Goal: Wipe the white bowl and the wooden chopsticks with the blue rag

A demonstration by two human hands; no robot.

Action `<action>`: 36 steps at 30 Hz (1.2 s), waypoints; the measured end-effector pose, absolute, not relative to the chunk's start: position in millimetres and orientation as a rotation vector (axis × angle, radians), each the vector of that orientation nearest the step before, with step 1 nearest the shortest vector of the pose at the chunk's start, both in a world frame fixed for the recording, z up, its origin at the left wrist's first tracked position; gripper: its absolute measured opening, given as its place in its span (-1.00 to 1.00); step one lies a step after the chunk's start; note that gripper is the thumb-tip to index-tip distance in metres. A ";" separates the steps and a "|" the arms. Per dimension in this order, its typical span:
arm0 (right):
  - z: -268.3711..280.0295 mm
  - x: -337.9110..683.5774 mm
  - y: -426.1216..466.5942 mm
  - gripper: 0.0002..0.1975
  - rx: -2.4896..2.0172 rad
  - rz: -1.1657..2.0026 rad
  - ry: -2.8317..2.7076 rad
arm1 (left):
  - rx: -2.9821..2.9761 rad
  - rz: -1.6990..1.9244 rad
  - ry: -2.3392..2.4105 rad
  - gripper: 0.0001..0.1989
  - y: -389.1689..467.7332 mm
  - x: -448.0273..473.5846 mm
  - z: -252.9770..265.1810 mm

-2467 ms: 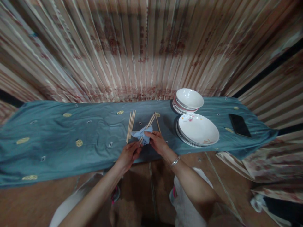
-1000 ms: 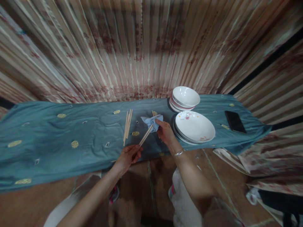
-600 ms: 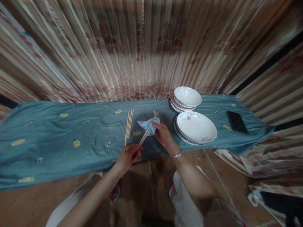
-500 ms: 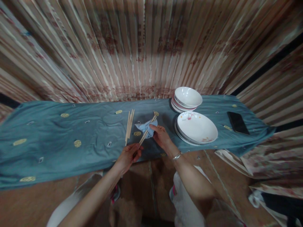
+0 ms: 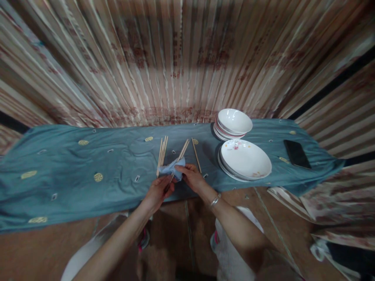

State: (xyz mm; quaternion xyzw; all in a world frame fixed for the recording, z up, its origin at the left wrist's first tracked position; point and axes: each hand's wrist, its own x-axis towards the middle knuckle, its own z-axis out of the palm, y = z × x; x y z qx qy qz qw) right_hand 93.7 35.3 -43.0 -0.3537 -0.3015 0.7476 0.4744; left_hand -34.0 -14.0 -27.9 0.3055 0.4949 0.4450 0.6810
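Observation:
My left hand (image 5: 160,190) is closed on the near ends of a pair of chopsticks (image 5: 183,149), which slant away from me to the right. Wrapped around their lower part is a light blue cloth (image 5: 172,168), pinched by my right hand (image 5: 191,175). To the left several loose chopsticks (image 5: 162,154) lie side by side on the table. A single chopstick (image 5: 196,154) rests to the right of the cloth, just beyond my right hand.
A teal patterned tablecloth (image 5: 67,168) covers the narrow table. On the right stand a stack of white bowls (image 5: 234,121) and a stack of white plates (image 5: 246,160). A black phone (image 5: 297,153) lies farther right. Pleated curtains (image 5: 164,70) hang behind.
My right hand and the cloth have slid down the chopsticks toward my left hand. More of their far ends now shows, and the single chopstick on the right is plainly visible.

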 end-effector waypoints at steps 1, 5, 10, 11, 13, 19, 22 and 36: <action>-43.6 93.8 35.1 -0.78 -0.866 1.827 -0.745 | 0.681 1.001 1.111 -0.62 -14.1 -34.0 -27.8; -44.6 97.1 37.7 -0.77 -0.883 1.799 -0.756 | 0.651 0.998 1.101 -0.57 -14.8 -34.1 -28.9; -41.4 103.1 42.5 -0.76 -0.891 1.768 -0.724 | 0.647 0.996 1.164 -0.56 -14.9 -32.9 -31.3; -40.4 103.9 42.9 -0.76 -0.891 1.767 -0.718 | 0.652 0.994 1.179 -0.57 -14.9 -32.5 -31.3; -38.7 104.8 43.5 -0.76 -0.893 1.763 -0.704 | 0.662 0.989 1.196 -0.59 -14.6 -31.6 -30.8; -37.7 109.1 48.2 -0.79 -0.874 1.737 -0.689 | 0.660 0.960 1.184 -0.58 -14.4 -28.6 -29.6; -36.9 115.8 54.1 -0.80 -0.855 1.707 -0.681 | 0.670 0.938 1.174 -0.57 -15.0 -27.6 -30.6; -31.7 149.4 80.0 -0.85 -0.797 1.579 -0.625 | 0.712 0.871 1.158 -0.53 -18.5 -28.0 -36.5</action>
